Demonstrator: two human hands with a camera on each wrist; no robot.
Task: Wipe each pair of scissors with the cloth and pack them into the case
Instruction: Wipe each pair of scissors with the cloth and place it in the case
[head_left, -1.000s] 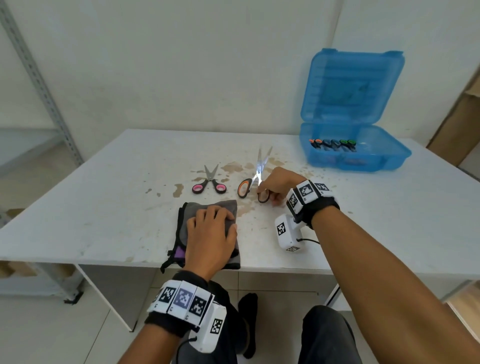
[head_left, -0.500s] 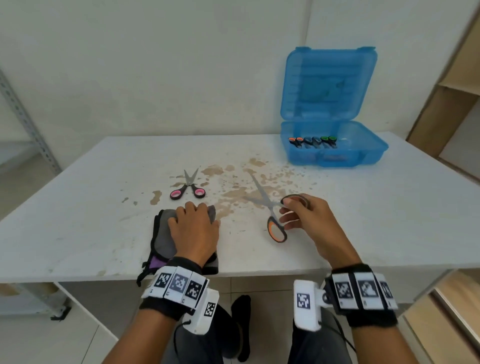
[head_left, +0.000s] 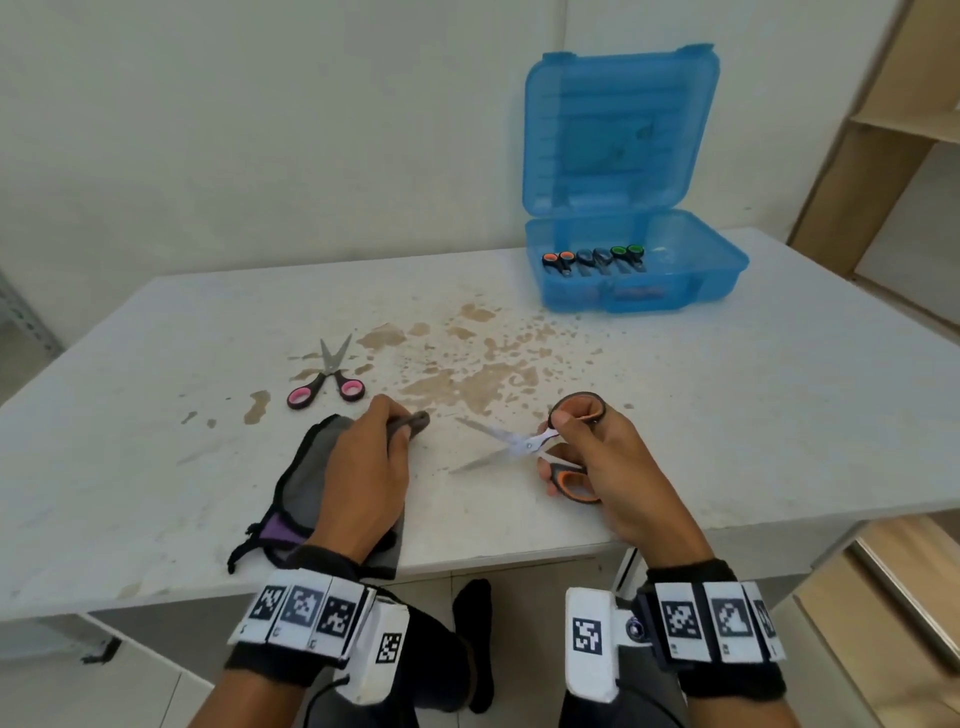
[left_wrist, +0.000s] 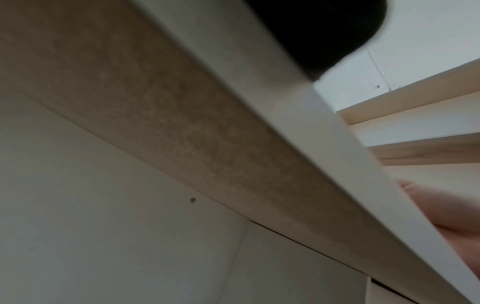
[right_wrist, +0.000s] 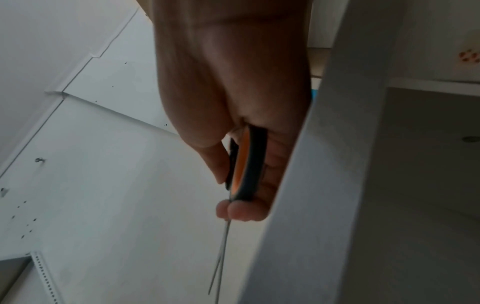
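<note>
My right hand (head_left: 587, 457) grips the orange-handled scissors (head_left: 524, 446) by their loops just above the table's near edge, blades spread and pointing left; the right wrist view shows the orange loop (right_wrist: 245, 164) in my fingers. My left hand (head_left: 363, 467) lies on the grey cloth (head_left: 306, 483) and its fingers pinch up the cloth's far corner. Pink-handled scissors (head_left: 327, 382) lie on the table beyond the cloth. The blue case (head_left: 634, 280) stands open at the back right, with several scissors (head_left: 595, 260) lined up inside.
Brown stains (head_left: 467, 379) cover the middle of the white table (head_left: 753, 415). A wooden shelf unit (head_left: 909, 156) stands at the right. The left wrist view shows only the table's edge (left_wrist: 285, 164) from below.
My right hand has turned the orange scissors so that the blades point left, and brought them nearer the cloth. My left fingers have curled and lifted the cloth's far corner.
</note>
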